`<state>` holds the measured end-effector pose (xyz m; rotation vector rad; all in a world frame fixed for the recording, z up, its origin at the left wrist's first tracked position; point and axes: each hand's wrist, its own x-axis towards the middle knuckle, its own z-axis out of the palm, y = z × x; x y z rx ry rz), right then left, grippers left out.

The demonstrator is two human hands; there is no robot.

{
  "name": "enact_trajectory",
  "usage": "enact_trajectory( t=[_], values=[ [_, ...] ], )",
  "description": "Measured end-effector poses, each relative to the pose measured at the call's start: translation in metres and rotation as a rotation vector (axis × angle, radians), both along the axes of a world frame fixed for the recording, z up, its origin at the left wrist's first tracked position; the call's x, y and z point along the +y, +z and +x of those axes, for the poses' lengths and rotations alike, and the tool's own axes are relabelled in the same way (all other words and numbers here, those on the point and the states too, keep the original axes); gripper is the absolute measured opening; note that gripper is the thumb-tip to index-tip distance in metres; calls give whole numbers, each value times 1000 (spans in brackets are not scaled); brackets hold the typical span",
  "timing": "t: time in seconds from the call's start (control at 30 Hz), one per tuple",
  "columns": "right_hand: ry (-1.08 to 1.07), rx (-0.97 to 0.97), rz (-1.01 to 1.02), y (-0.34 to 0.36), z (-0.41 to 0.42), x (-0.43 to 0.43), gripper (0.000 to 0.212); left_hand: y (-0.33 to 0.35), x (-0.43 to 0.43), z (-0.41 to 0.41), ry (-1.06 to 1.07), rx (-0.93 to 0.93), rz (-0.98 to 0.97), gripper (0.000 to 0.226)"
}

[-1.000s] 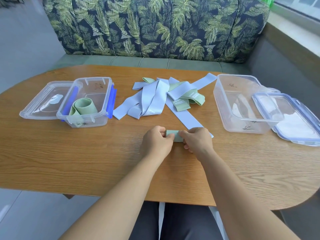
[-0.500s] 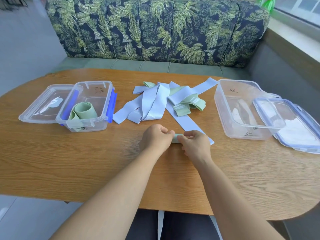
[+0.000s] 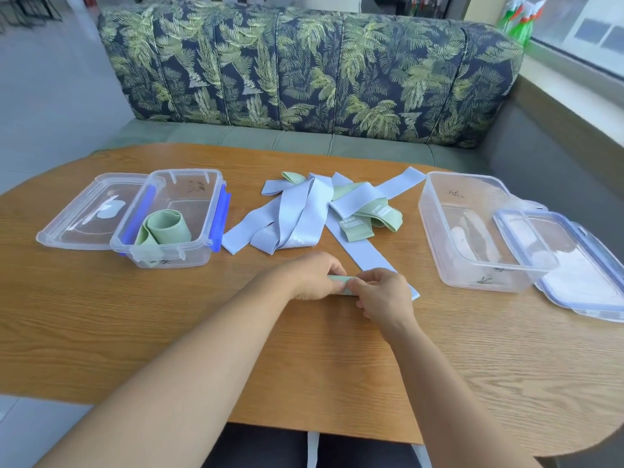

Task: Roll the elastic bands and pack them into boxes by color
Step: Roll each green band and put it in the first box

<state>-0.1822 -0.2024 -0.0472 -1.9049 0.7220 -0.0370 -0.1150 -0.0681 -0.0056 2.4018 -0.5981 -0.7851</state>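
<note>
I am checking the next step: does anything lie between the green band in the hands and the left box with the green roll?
Nothing visible does. Only bare table lies between the green band and the left box; the box is open, and the pile of bands lies farther back.

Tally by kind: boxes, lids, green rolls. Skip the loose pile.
Boxes: 2 (left box, right box)
Lids: 2 (left lid, right lid)
Green rolls: 2 (boxed roll, held roll between left hand and right hand)
Total: 6
</note>
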Motion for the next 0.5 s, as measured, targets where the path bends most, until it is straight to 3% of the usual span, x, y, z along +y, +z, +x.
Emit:
enact_trajectory(
  t=[0.13,0.23,0.37,0.5],
  values=[
    [19,-8,-26,1,-3,-1,15,11,-4,-3,-88,-84,169,33],
    [24,-7,-41,4,-7,4,16,16,-2,-11,-77,-95,169,33],
    [91,-59,-58,24,-13,17,14,15,20,-17,-4,-86,47,27],
    [272,-167,-23,58,-12,36,10,16,64,-17,108,-4,-216,19]
  ],
)
